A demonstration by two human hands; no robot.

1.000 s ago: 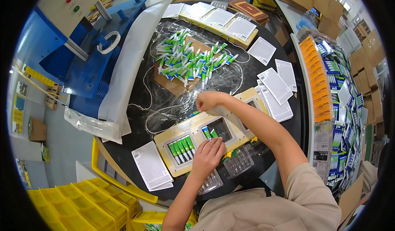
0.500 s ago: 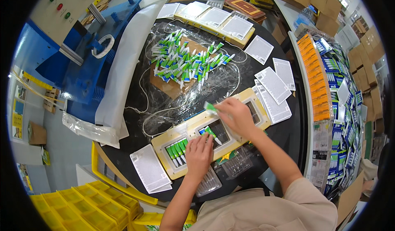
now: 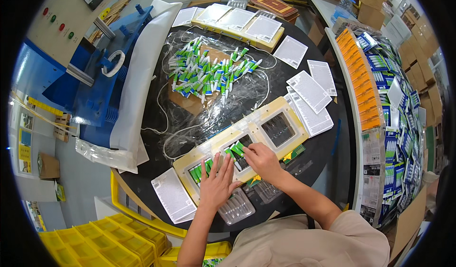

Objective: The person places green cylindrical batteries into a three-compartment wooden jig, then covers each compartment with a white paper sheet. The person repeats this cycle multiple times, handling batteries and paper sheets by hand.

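Observation:
A cream-yellow frame [image 3: 256,119] with three windows lies slantwise on the black round table. Green-and-white squeeze tubes [image 3: 195,173] lie side by side in its left window, partly hidden by my left hand [image 3: 217,181]. That hand rests flat with stretched fingers, its fingertips beside the middle window. My right hand [image 3: 264,163] has its fingers bent at the middle window, pinching a small green tube [image 3: 237,148] there. Another tube [image 3: 229,152] lies just left of it. The right window [image 3: 278,129] shows a clear ridged blister without tubes.
A heap of tubes [image 3: 209,72] lies on cardboard and plastic film beyond the frame. White printed cards [image 3: 308,91] sit right, more [image 3: 172,195] left. Clear blister trays [image 3: 237,207] lie near me. A second frame [image 3: 266,42] stands at the back; a blue machine [image 3: 99,96] at left.
My right hand has come down and left, bringing a tube from above the frame into the middle window. My left hand has shifted left and flattened. The whole view has shifted slightly.

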